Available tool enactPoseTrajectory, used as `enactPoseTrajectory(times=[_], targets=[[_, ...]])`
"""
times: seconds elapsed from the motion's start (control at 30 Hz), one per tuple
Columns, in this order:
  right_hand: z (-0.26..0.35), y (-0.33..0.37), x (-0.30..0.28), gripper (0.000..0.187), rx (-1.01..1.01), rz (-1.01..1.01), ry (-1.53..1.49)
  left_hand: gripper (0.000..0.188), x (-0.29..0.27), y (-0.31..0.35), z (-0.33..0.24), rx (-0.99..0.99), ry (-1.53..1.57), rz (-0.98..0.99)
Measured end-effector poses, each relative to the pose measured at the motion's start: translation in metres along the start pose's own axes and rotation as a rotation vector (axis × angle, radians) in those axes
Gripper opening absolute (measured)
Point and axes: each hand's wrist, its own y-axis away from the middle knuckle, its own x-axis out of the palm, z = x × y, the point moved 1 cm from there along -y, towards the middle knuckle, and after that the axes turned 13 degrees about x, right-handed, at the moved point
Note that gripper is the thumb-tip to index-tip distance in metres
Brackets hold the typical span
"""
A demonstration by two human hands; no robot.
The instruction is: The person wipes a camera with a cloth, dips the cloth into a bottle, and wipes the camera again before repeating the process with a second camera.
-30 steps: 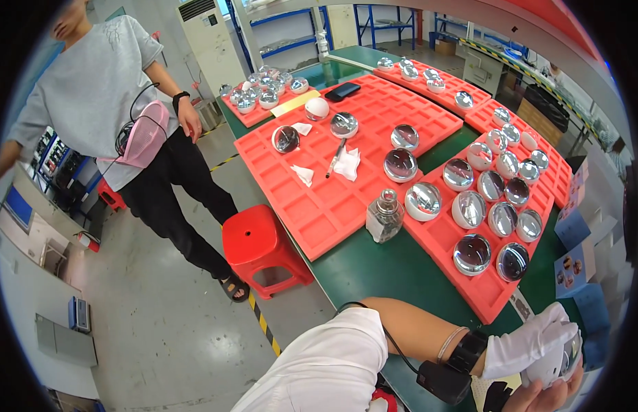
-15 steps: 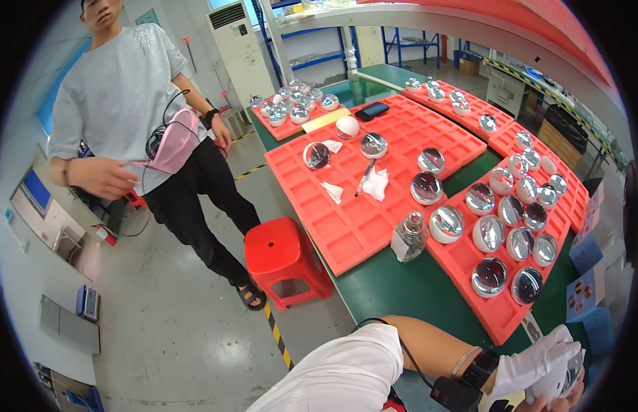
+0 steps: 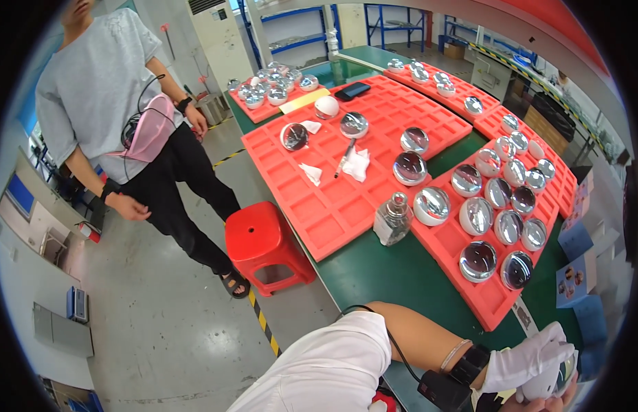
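Note:
At the lower right edge of the head view, my left hand (image 3: 528,358) wears a white glove, its fingers closed over a white ball-shaped piece with a shiny glassy face (image 3: 539,388). My bare right hand (image 3: 554,404) grips the same piece from below, only its fingers showing at the rim. Nearest to them is a red compartment tray (image 3: 494,312) with several similar domes, such as a dark-faced mirrored dome (image 3: 517,270). A clear glass bottle (image 3: 393,221) stands beside that tray on the green table (image 3: 374,271).
A larger red tray (image 3: 326,230) holds a few domes, white wipes (image 3: 356,165) and a pen (image 3: 345,158). A black phone (image 3: 352,91) lies at its far edge. Beside the table stand a red stool (image 3: 253,230) and another person (image 3: 113,89). Blue folded cards (image 3: 574,278) stand at right.
The view has shifted, so the table and trays sit slightly further left and higher. The other person's arm has lowered. Both my hands keep hold of the white piece.

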Motion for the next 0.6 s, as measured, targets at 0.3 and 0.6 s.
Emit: enactPoseTrajectory(times=[0.3, 0.6], targets=[[-0.018, -0.008, 0.013, 0.021, -0.211, -0.095, -0.167, 0.022, -0.006, -0.006, 0.008, -0.018, -0.103, -0.015], [-0.043, -0.009, 0.009, 0.021, -0.239, -0.154, -0.056, 0.028, -0.013, -0.017, -0.006, -0.077, -0.190, 0.055]])
